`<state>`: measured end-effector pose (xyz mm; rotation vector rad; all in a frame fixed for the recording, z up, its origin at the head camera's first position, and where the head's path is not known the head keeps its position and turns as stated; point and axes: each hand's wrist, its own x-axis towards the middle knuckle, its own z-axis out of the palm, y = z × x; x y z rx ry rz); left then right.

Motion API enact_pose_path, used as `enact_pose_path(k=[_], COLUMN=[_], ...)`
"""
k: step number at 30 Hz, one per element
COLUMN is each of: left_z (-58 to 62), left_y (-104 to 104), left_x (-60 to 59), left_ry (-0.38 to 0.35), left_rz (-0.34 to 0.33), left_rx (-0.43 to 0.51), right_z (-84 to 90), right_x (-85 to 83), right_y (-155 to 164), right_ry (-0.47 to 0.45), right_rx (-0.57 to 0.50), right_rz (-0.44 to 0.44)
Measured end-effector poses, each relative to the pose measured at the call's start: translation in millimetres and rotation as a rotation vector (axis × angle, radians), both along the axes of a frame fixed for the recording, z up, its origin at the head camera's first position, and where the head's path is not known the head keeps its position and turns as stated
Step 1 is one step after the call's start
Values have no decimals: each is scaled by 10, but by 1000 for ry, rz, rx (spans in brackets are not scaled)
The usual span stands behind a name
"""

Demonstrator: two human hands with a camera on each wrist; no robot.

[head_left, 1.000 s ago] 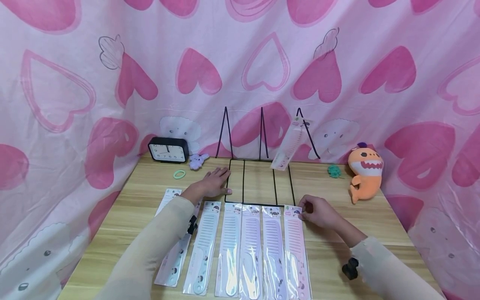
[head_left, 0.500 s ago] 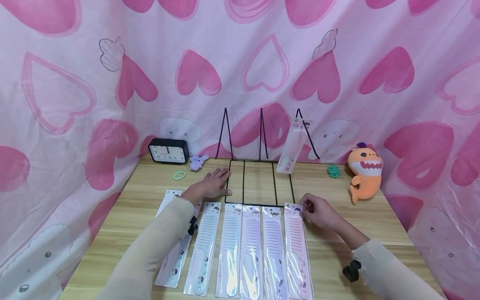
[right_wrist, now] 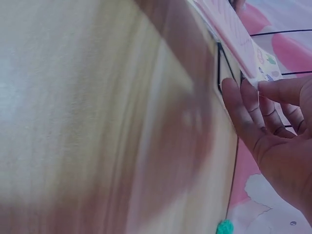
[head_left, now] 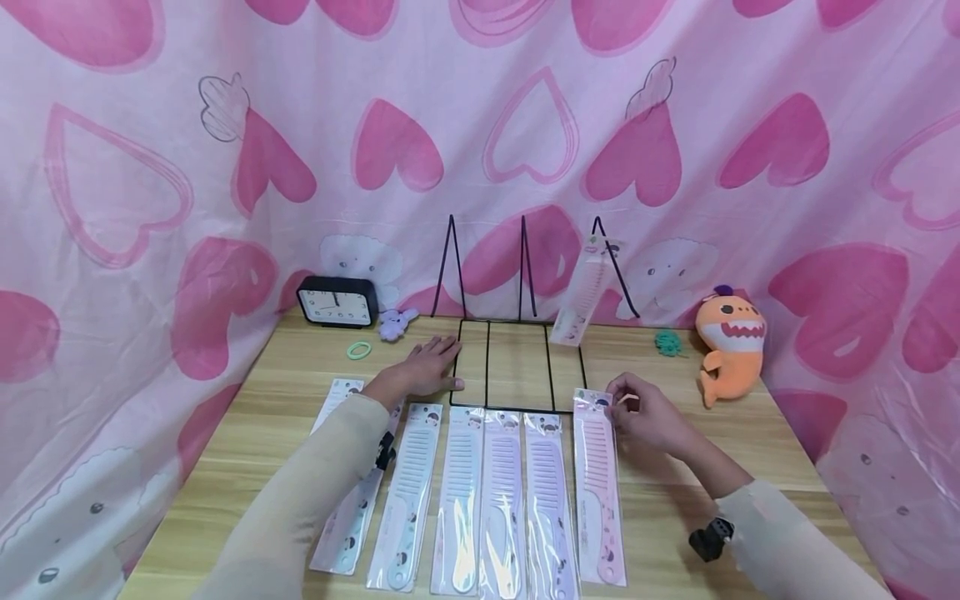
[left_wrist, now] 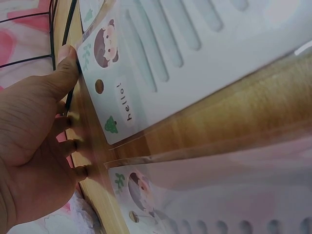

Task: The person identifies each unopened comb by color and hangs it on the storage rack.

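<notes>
My right hand (head_left: 651,414) pinches the upper right edge of a packaged pink comb (head_left: 597,492), the rightmost in a row of combs in clear sleeves. In the right wrist view, thumb and fingers meet at the corner of that pink comb (right_wrist: 234,34). My left hand (head_left: 431,367) lies with spread fingers at the left side of a black wire rack (head_left: 487,362). Close to it in the left wrist view is a packaged pale green comb (left_wrist: 161,53) with a punched hole in its card. Another packaged pink comb (head_left: 581,292) hangs from the rack's right prong.
Purple combs (head_left: 550,492) and pale ones lie in line on the wooden table (head_left: 675,517). A black clock (head_left: 337,301), a purple plush (head_left: 395,323) and a green hair tie (head_left: 358,350) stand back left. A green coil (head_left: 667,342) and an orange plush shark (head_left: 731,346) are back right.
My right hand has lifted the rightmost pink comb and moved it slightly away from me and to the right. The hanging comb has swung a little. My left hand stays put.
</notes>
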<state>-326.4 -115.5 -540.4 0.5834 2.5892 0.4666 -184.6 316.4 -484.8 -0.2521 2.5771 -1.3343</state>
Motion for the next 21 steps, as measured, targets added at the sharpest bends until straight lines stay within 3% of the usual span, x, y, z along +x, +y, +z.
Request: enact_pose_path(k=[9, 21], left_z=[40, -59], left_y=[-7, -6], left_x=[49, -65], left_ry=[36, 5], left_rz=[-26, -19], left_rx=[5, -20], right_z=[246, 542], right_x=[-7, 8], right_y=[36, 54], right_ry=[-1, 24], right_rx=[-52, -74], right_rz=[-52, -83])
